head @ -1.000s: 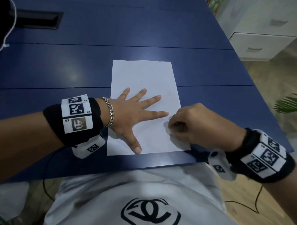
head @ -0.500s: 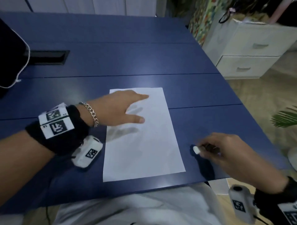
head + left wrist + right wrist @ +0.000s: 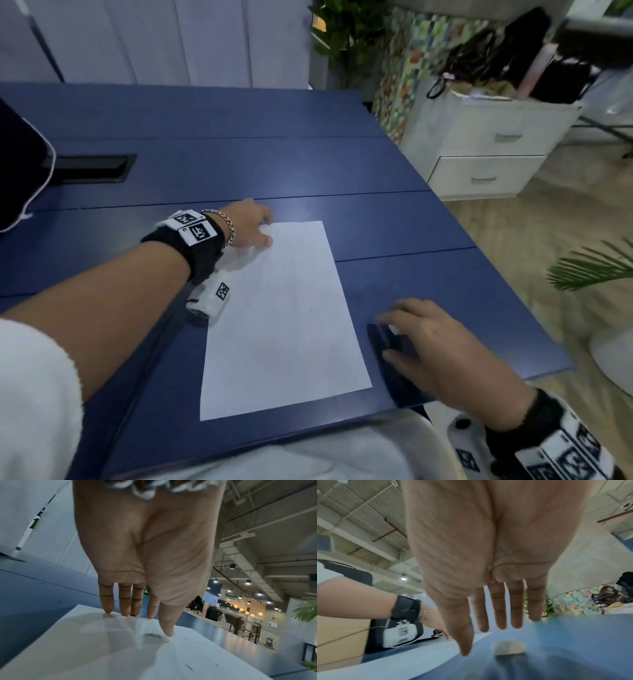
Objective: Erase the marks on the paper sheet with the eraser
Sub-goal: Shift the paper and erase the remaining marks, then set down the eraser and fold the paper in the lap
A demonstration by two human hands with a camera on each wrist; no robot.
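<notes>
The white paper sheet (image 3: pixel 287 325) lies on the blue table (image 3: pixel 205 171), with a few faint specks left on it (image 3: pixel 189 667). My left hand (image 3: pixel 265 231) is at the sheet's far left corner. Its straight fingertips (image 3: pixel 125 613) touch the far edge and its thumb rests on the paper (image 3: pixel 102 649). The small white eraser (image 3: pixel 508 647) lies loose on the table just right of the sheet. My right hand (image 3: pixel 411 332) hovers over it, fingers straight and spread, holding nothing. From the head view only a sliver of the eraser (image 3: pixel 394 329) shows under the fingers.
A black cable slot (image 3: pixel 89 168) is set in the table at the far left, beside a dark object (image 3: pixel 17 164). White drawers (image 3: pixel 486 154) with bags on top stand past the table's right edge. The near edge runs just below the sheet.
My right hand has carried the eraser off the sheet, set it on the table to the right and opened. My left hand has slid from the sheet's middle to its far left corner.
</notes>
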